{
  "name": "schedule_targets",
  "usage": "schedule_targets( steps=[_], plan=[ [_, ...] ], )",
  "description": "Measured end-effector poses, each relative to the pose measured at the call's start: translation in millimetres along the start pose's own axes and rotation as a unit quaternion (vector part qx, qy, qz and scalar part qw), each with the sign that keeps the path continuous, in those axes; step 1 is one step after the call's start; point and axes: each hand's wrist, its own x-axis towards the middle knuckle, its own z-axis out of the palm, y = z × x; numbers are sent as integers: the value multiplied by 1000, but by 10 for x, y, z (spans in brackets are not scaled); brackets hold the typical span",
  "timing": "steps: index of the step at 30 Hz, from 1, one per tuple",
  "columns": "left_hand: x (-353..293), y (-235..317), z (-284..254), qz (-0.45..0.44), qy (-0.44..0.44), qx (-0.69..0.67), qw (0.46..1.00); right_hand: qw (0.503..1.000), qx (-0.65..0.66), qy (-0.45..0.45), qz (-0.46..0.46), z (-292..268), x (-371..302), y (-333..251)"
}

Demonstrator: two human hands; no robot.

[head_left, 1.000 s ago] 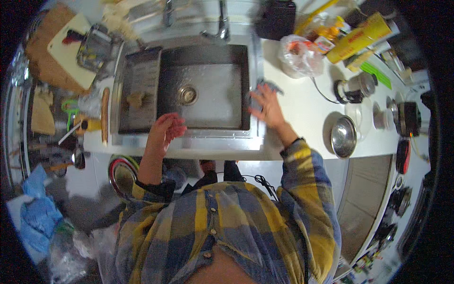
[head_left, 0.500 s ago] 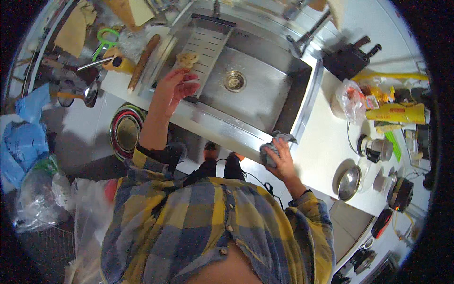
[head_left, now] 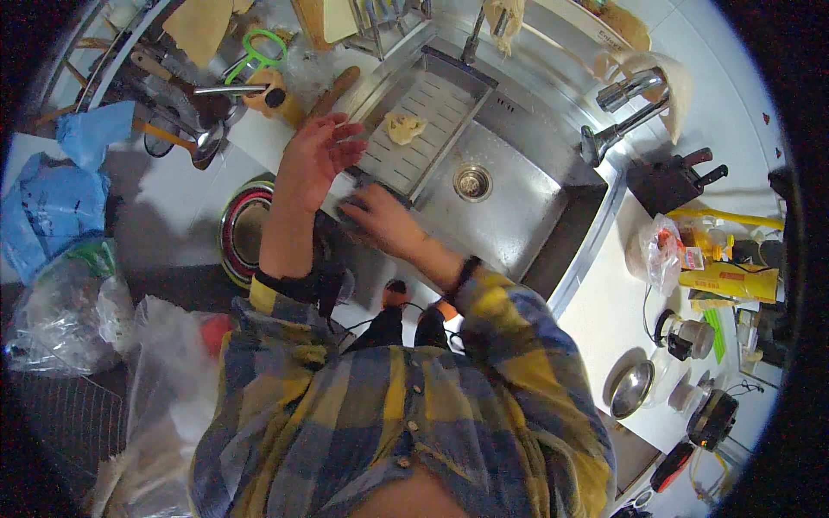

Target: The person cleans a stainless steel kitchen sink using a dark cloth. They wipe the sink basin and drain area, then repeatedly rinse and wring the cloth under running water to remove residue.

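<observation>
My left hand [head_left: 321,161] hovers over the sink's front left corner, its fingers spread and nothing in them. Beside it, at the front rim, my right hand [head_left: 384,223] presses down, fingers curled on a grey cloth that is mostly hidden and blurred. Across the left part of the steel sink [head_left: 509,186] lies a slotted drain tray [head_left: 436,91]. A pale yellowish, crumpled lump [head_left: 405,129] rests on that tray, apart from both hands. The round drain [head_left: 472,183] shows in the bare basin.
A faucet [head_left: 635,104] rises behind the sink. Right of it stand a black knife block [head_left: 661,183], a plastic bag [head_left: 656,255] and a steel bowl [head_left: 632,388]. A wooden rolling pin [head_left: 337,89] and utensils lie left. A round bin [head_left: 246,226] stands on the floor.
My right hand has swept left along the front rim from the sink's right corner, carrying the grey cloth. My left hand has drawn back from the pale lump. The view has shifted.
</observation>
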Motion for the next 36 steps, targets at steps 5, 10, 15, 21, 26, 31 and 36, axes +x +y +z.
schedule_targets(
  steps=[5,10,15,21,26,31,36],
  plan=[
    [-66,11,0,-6,-6,8,1000,981,-180,64,-24,612,504,110],
    [-53,-62,70,-27,-15,10,999,991,-124,-46,-31,270,-281,86],
    [18,-340,254,-64,-73,-26,995,994,-67,-71,38,-737,-1675,-225],
    [12,-726,587,-113,-87,-17,990,972,-126,-37,197,-1396,-2857,-434],
    [-16,-1098,791,-155,-129,56,978,966,-90,-58,235,-1774,-3234,-372],
    [-61,-1293,969,-180,-133,71,972,944,-37,17,328,-1915,-3008,-183],
    [-132,-1231,1030,-190,-110,103,970,905,-20,178,386,-1880,-2485,436]
  ],
)
